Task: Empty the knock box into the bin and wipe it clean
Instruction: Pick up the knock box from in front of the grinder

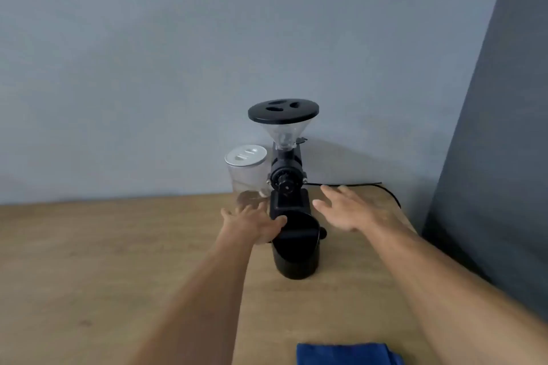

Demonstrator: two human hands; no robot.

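Note:
The black round knock box (296,255) stands upright on the wooden table (118,261), right in front of the coffee grinder. My left hand (252,224) is at its left rim, thumb touching the rim, fingers spread and not closed around it. Right of the box and a little behind it, my right hand (347,210) hovers open and apart from it. A blue cloth (347,354) lies at the near edge of the table. No bin is in view.
A black coffee grinder (286,163) with a clear hopper stands by the wall. A clear jar with a white lid (247,172) is to its left. The grinder's black cable (370,187) runs right. A dark panel (498,157) bounds the table's right side.

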